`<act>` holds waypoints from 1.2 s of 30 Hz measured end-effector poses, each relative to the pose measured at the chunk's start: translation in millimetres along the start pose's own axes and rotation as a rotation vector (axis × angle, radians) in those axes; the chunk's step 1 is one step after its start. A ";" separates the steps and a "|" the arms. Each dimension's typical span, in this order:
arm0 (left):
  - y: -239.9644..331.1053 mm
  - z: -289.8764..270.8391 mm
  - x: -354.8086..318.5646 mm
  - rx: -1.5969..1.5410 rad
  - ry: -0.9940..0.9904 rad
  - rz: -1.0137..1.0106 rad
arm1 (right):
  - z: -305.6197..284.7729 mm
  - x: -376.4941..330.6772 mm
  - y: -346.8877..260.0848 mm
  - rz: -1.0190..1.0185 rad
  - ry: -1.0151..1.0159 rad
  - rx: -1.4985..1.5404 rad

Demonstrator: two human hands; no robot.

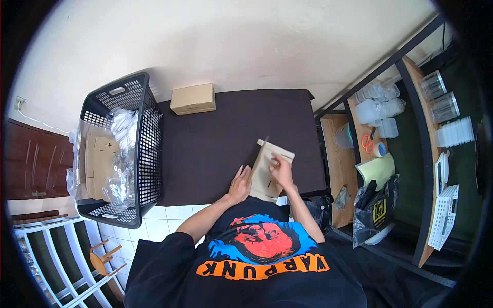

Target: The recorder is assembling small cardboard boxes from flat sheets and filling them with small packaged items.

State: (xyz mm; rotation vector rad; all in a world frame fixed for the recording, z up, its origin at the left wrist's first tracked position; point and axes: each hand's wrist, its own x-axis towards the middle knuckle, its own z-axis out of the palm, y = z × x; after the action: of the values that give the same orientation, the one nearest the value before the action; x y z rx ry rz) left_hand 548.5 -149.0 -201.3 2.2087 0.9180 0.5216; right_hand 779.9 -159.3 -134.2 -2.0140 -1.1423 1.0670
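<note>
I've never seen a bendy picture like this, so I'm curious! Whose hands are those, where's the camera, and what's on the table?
There's no robot: the bare left hand and right hand belong to one person. A wide camera worn on their head looks down, making straight edges bend. On the dark brown cloth-covered table, a tan rectangular cardboard box sits near the wall. The left hand rests against the left side of a tan, oblong cardboard piece; the right hand touches its top. How firmly they hold it, I can't tell.
</note>
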 end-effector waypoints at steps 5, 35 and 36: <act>-3.8 4.2 -11.9 0.023 0.084 -0.086 | -6.3 65.9 -62.5 -0.821 0.370 -0.267; -12.2 -33.2 2.0 0.621 -0.074 -0.185 | 97.0 113.0 -29.6 -0.147 0.210 -0.033; -16.7 -34.4 0.6 0.547 -0.085 -0.186 | 94.2 110.4 -33.6 -0.078 0.179 -0.038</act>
State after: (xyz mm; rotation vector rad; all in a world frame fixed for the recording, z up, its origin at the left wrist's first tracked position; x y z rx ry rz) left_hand 521.2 -125.0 -189.5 2.5578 1.3230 0.0875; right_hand 719.9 -37.3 -195.0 -2.0314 -1.1444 0.8146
